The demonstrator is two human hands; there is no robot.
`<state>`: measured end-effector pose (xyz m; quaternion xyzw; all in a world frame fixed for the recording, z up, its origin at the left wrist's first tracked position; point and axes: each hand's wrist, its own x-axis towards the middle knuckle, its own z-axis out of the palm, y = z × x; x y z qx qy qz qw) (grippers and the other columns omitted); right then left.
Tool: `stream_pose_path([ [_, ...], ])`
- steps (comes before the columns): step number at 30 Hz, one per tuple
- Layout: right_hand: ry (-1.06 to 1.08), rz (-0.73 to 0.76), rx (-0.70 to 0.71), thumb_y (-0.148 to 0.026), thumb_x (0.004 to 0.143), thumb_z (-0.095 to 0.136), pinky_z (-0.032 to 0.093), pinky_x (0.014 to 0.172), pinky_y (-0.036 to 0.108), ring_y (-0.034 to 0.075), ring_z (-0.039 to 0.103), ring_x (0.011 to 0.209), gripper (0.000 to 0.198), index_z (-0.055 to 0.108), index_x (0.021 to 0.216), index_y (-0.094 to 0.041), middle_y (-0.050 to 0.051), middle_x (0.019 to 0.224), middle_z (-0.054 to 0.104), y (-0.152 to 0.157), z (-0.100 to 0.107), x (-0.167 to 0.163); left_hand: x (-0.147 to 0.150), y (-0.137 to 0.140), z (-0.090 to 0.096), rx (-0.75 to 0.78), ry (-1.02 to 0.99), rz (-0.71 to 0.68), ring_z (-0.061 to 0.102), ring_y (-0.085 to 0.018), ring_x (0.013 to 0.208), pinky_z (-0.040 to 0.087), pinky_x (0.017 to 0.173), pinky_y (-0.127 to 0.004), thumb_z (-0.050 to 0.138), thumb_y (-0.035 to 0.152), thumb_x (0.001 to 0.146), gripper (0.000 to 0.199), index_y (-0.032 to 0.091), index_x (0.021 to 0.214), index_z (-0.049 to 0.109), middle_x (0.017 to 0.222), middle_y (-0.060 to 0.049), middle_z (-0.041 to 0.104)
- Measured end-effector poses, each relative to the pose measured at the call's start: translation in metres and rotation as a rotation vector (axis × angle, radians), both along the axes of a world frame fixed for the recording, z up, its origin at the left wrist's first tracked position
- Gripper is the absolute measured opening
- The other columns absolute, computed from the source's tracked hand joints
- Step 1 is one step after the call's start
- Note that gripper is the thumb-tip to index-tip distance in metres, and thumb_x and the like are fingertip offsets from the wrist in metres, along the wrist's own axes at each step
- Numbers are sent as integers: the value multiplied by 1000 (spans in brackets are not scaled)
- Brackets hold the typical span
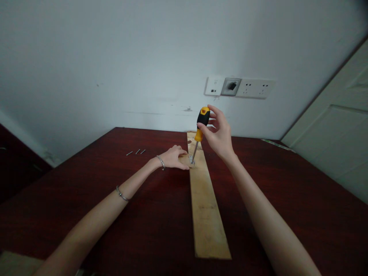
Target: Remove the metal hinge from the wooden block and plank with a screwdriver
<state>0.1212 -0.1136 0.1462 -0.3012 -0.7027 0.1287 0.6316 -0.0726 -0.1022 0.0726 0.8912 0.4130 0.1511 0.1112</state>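
A long, pale wooden plank (pixel 207 207) lies lengthwise on the dark red tabletop (pixel 138 222). Against its left edge is a small wooden piece (pixel 184 160), pinched between the thumb and fingers of my left hand (pixel 172 157). Where the two woods meet sits a small metal plate (pixel 191 158). My right hand (pixel 220 136) is closed around the yellow-and-black handle of a screwdriver (pixel 202 119). The screwdriver stands nearly upright, slightly tilted, its tip down at the metal plate. Whether the tip sits in a screw is too small to make out.
Several loose screws (pixel 138 151) lie on the table to the left of my left hand. Behind the table rises a white wall with sockets (pixel 255 88) and a black plug (pixel 232 86). A pale panelled door (pixel 339 130) stands at the right.
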Motion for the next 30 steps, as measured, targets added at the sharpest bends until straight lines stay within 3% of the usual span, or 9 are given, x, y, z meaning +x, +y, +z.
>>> stream_pose_path([
  [11, -92, 50, 11, -33, 82, 56, 56, 66, 34, 19, 59, 89, 57, 35, 135, -32, 6, 119, 55, -5, 3, 5, -3, 3, 0, 48, 19, 8, 54, -26, 87, 42, 78, -34, 73, 59, 62, 65, 15, 109, 67, 93, -9, 61],
  [18, -134, -13, 20, -33, 73, 69, 55, 63, 32, 19, 55, 88, 51, 51, 120, -32, 5, 121, 49, -10, 6, -1, -2, 3, -3, 55, 22, 7, 55, -26, 85, 43, 74, -35, 72, 60, 61, 61, 16, 103, 70, 92, -9, 62],
  [24, -144, 90, 3, -27, 80, 57, 56, 71, 34, 18, 57, 90, 49, 45, 127, -32, 4, 119, 53, -14, 10, 0, -1, 2, -4, 58, 4, 18, 55, -25, 85, 44, 76, -35, 74, 60, 60, 64, 16, 107, 68, 92, -9, 62],
  [30, -186, -53, 58, -32, 73, 69, 55, 68, 33, 18, 55, 88, 43, 56, 113, -28, 6, 111, 50, -15, 10, -1, 1, 0, -3, 51, 29, 16, 56, -25, 82, 43, 72, -33, 72, 61, 61, 59, 17, 101, 70, 89, -8, 62],
])
